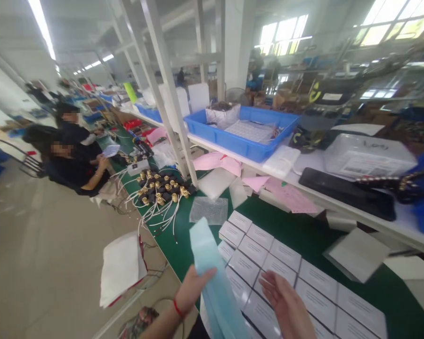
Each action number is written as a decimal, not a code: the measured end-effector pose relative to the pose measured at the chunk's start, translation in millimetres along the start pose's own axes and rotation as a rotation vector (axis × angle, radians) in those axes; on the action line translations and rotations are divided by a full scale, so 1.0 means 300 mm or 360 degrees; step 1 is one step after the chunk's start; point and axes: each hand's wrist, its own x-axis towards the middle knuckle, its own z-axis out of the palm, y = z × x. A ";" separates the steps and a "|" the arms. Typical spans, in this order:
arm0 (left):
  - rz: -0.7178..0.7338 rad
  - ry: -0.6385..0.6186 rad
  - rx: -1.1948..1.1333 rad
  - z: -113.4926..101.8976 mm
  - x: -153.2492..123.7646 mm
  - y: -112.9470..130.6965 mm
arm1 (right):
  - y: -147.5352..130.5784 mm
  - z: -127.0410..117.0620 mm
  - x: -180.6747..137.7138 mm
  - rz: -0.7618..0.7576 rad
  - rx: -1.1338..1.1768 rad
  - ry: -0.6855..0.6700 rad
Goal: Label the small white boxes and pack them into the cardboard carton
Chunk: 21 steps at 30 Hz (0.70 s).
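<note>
My left hand (195, 285) is closed on a long, light-blue folded strip (207, 247), the thumb lying across it. What the strip is made of I cannot tell. It runs from above my fingers down to the bottom edge of the view. My right hand (286, 301) hovers over rows of small white boxes (281, 268) with printed text on top, its fingers stretched out and nothing visible in them. The boxes lie side by side on the green table (279, 214). Part of the nearest rows is hidden behind the strip and my right hand.
Brass-fitted black parts with white wires (162, 186) crowd the table's left edge. A bubble-wrap bag (208, 210) lies behind the boxes. On the shelf above stand a blue tray (229, 141) and a long black case (346, 193). Two people (74, 160) sit at left.
</note>
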 end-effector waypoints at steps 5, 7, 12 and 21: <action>0.0015 0.0518 -0.0331 -0.245 0.209 0.281 | 0.046 0.122 0.068 -0.0067 -0.0035 0.0042; 0.0088 0.0566 -0.0353 -0.305 0.286 0.345 | 0.081 0.142 0.100 -0.0088 -0.0093 0.0085; 0.0281 0.0823 -0.0353 -0.398 0.418 0.440 | 0.165 0.176 0.163 -0.0104 -0.0501 0.0139; 0.0521 0.0996 -0.0292 -0.469 0.573 0.607 | 0.377 0.308 0.092 -0.0268 -0.1789 -0.0895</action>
